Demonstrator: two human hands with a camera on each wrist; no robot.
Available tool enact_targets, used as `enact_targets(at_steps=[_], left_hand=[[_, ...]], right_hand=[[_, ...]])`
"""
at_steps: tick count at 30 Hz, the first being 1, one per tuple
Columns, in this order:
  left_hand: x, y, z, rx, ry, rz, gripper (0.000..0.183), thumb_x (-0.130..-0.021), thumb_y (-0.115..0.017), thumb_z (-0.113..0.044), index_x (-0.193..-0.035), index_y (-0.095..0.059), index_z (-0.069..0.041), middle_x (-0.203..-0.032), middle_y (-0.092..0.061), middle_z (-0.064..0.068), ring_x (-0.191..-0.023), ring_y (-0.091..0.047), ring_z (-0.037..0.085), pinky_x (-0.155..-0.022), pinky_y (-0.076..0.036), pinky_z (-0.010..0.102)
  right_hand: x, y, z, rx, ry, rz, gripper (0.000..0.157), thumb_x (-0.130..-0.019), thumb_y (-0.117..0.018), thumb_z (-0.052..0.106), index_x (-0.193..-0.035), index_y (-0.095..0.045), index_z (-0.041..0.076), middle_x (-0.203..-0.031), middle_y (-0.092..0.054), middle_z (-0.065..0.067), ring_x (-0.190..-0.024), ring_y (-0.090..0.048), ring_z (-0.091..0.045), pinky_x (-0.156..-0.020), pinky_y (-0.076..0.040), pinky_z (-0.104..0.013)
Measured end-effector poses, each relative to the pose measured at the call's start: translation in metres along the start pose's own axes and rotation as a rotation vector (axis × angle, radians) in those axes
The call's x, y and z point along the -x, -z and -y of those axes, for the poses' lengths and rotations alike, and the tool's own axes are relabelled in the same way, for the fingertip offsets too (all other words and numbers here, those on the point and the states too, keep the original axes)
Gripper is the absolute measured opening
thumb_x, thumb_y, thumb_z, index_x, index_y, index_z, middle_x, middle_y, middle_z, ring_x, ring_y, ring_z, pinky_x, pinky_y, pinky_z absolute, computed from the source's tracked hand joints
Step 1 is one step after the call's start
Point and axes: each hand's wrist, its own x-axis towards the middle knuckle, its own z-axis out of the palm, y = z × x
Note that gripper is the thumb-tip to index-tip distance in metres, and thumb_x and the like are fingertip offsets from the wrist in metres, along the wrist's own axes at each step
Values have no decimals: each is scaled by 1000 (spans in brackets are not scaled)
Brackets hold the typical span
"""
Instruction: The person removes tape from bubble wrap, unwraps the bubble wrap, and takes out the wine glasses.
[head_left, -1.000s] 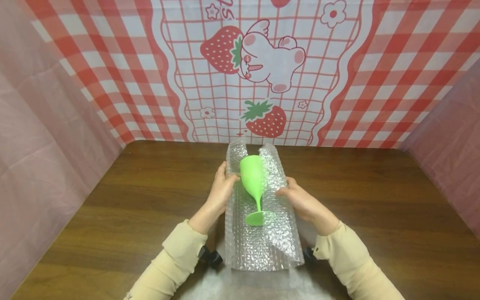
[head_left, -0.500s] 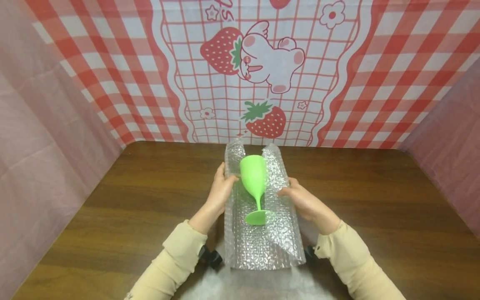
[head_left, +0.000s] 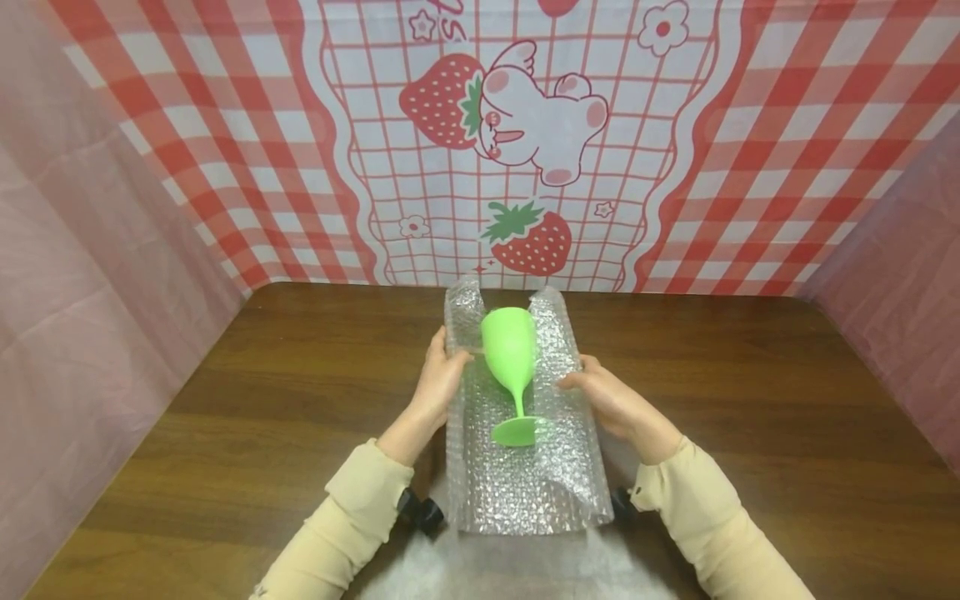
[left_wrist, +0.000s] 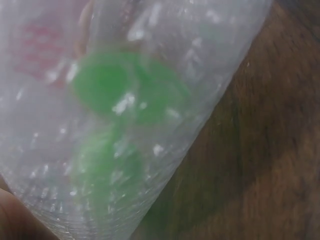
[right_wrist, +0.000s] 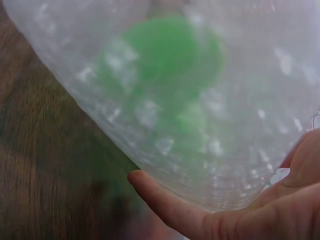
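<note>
A bright green goblet [head_left: 508, 346] lies in a sheet of bubble wrap [head_left: 498, 500], with its bowl pointing away from me and its round foot towards me. The sheet's two sides curl up around it, and the right flap overlaps one edge of the foot. My left hand [head_left: 433, 387] grips the left side of the wrap, thumb over the edge. Opposite it, my right hand [head_left: 621, 410] holds the right side, its thumb on the flap and most fingers hidden. In both wrist views the goblet's foot [left_wrist: 125, 85] shows blurred through the plastic.
A brown wooden table [head_left: 750, 392] lies under the wrap, with a pale shiny patch [head_left: 517, 571] at its front. Behind hangs a red-and-white checked cloth [head_left: 810, 150] printed with strawberries. Pink curtains [head_left: 97, 275] flank both sides. Dark wrist devices [head_left: 429, 515] show beneath the sleeves.
The wrap's sides have spread apart, the left one shifting left and the right flap right. More of the goblet's bowl and foot shows between them. Both hands keep their hold.
</note>
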Motion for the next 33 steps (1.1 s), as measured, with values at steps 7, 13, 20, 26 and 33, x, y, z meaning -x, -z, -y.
enact_targets(at_steps=[7,13,20,26,33], left_hand=[[-2,2,2,-5,9,-1,74,-75,-49,-12,-137,-8,-8,-141,-9,11,-126,-14,28,-100,-16,48],[-4,4,4,10,9,8,73,-76,-47,-12,-136,-7,-7,-141,-10,12,-126,-15,28,-100,-17,48],[-4,4,3,23,4,23,71,-78,-47,-11,-136,-6,-6,-140,-13,13,-124,-20,28,-99,-22,47],[-2,5,1,-6,20,13,72,-78,-47,-14,-137,-6,-9,-141,-11,9,-127,-14,25,-101,-15,46],[-3,6,2,-6,18,15,72,-77,-47,-14,-137,-7,-10,-141,-12,9,-126,-15,25,-101,-15,47]], right_hand=[[-2,4,-2,-22,-12,-9,66,-78,-43,7,-130,-4,-5,-134,-8,-23,-116,-22,-35,-93,-31,-44],[-2,5,-3,-21,-13,-9,65,-78,-43,8,-130,-4,-6,-134,-8,-24,-117,-21,-34,-94,-30,-44],[-2,6,-3,-44,-5,-19,54,-81,-42,12,-123,-13,-4,-118,-26,-21,-95,-42,-24,-78,-44,-34],[-1,8,-2,-25,-9,-24,67,-85,-45,36,-127,-10,-2,-128,-19,-21,-116,-27,-33,-94,-30,-46],[-1,11,0,-28,-6,0,82,-80,-50,44,-129,-3,-1,-130,-12,-21,-118,-25,-35,-94,-30,-47]])
